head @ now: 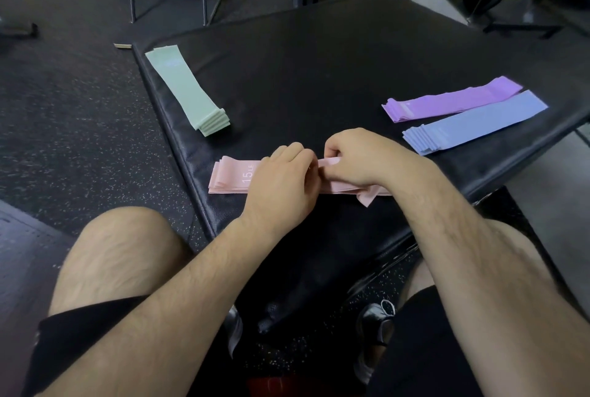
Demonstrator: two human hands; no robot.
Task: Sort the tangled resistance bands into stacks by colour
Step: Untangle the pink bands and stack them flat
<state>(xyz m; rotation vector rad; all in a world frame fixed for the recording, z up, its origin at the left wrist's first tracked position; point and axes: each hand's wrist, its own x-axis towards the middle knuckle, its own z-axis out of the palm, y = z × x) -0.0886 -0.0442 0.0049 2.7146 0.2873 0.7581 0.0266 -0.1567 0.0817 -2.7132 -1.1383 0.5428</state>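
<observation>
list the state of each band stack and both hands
green stack: piled flat, untouched, left on the mat
purple stack: piled flat at right, beside the blue stack
blue stack: piled flat, near ends fanned
pink stack: flat, partly covered, right end rumpled
pink band: end lifted off the pink stack
left hand: pinches the pink band
right hand: pinches the pink band

The pink stack (pixel 228 176) lay flat nearest me, one loose pink band (pixel 330 161) lifted over it; green stack (pixel 188 93) far left; purple stack (pixel 447 103) beside blue stack (pixel 472 124), right.
</observation>
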